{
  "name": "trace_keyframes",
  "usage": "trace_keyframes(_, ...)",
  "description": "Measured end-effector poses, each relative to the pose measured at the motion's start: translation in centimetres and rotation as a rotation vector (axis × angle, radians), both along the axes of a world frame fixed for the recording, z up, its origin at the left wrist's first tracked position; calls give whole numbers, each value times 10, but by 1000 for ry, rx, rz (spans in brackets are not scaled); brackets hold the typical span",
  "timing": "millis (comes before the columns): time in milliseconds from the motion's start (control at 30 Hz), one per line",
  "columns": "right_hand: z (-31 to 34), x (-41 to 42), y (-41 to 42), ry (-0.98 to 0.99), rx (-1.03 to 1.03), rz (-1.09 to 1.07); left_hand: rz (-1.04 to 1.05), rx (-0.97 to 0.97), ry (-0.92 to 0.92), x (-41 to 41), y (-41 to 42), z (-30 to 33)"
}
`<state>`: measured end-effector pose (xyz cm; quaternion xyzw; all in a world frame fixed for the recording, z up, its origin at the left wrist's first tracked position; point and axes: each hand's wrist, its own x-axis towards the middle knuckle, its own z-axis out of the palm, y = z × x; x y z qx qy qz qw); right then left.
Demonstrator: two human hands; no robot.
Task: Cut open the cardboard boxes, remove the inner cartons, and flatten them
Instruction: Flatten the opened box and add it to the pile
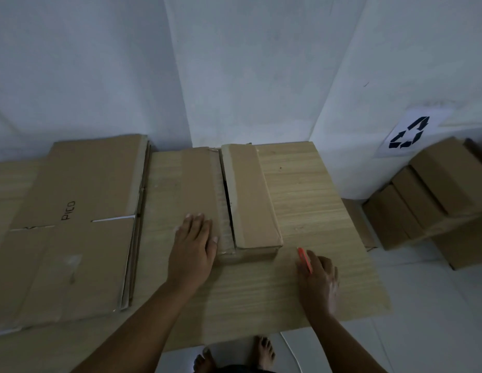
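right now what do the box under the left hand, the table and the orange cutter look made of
The box: brown corrugated cardboard, matte, with paler tape strips along its slit top seam. The table: pale wood-grain surface, low sheen; solid wood or laminate cannot be told. The orange cutter, held in the right hand: probably plastic, judging by its bright even colour; it is blurred.

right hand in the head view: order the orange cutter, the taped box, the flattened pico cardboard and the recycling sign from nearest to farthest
From the right hand:
1. orange cutter, held in it
2. taped box, just left, under the left hand
3. recycling sign, far right wall
4. flattened pico cardboard, far left
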<state>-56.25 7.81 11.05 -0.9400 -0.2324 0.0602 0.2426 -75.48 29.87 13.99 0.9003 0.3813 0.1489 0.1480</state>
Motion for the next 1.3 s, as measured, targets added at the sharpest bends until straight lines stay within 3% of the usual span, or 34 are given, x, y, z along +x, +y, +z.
trace_keyframes(67,16,-10,17,-182,117,115,14,6,27,2,0,0)
trace_keyframes(167,49,-32,49,-417,232,461,38,-7,34,5,-1,-1)
trace_keyframes(267,63,-52,74,-595,164,846,20,-15,43,4,1,0)
trace_keyframes(333,53,-55,80,-660,36,988,-4,-20,38,2,3,-1)
trace_keyframes(433,43,-44,76,-692,-97,916,4,-41,8,1,5,-1)
trace_keyframes(567,57,-25,62,-705,-88,738,-7,-46,-22,-1,5,-5)
trace_keyframes(700,68,6,52,-561,-53,389,-7,-30,-37,-1,6,-7)
trace_keyframes(800,68,30,40,-435,-160,241,-12,-16,-22,-1,8,-8)
trace_keyframes(933,50,32,30,-396,-223,440,17,71,161,9,3,4)
trace_keyframes(1000,41,19,33,-265,-158,549,35,20,226,21,0,19)
trace_keyframes(1133,38,-5,44,38,-147,506,71,-126,296,37,-10,35)
trace_keyframes(1233,47,-5,53,-46,-121,466,98,-115,328,40,-11,34)
trace_keyframes(1300,49,-2,58,-176,-147,480,104,-117,216,38,-9,35)
